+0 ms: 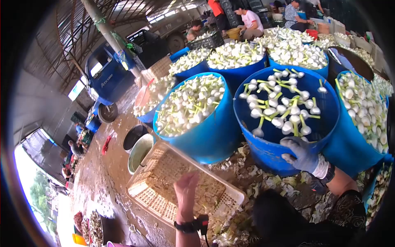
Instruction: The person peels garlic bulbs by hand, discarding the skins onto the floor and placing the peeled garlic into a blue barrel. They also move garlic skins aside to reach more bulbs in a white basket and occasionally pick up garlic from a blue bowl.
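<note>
My right hand [301,155], in a pale glove, is at the near rim of a dark blue barrel [263,150], with fingers over the edge and thumb on the outer side. Inside that barrel, white garlic-like bulbs [284,109] with short green stems lie spread apart over a dark blue interior. My left hand [186,188] is bare and raised above a beige plastic crate [144,187]; its fingers are smeared, and nothing shows in them. The crate is a perforated, dirt-stained basket standing on the ground. A strap with a small device is on my left wrist.
A light blue barrel [197,144] full of bulbs stands left of the dark blue one, another barrel [347,136] on the right. A pale bucket [140,151] sits beyond the crate. Peelings [284,185] litter the ground. People [251,22] work behind; a blue truck [103,78] is parked left.
</note>
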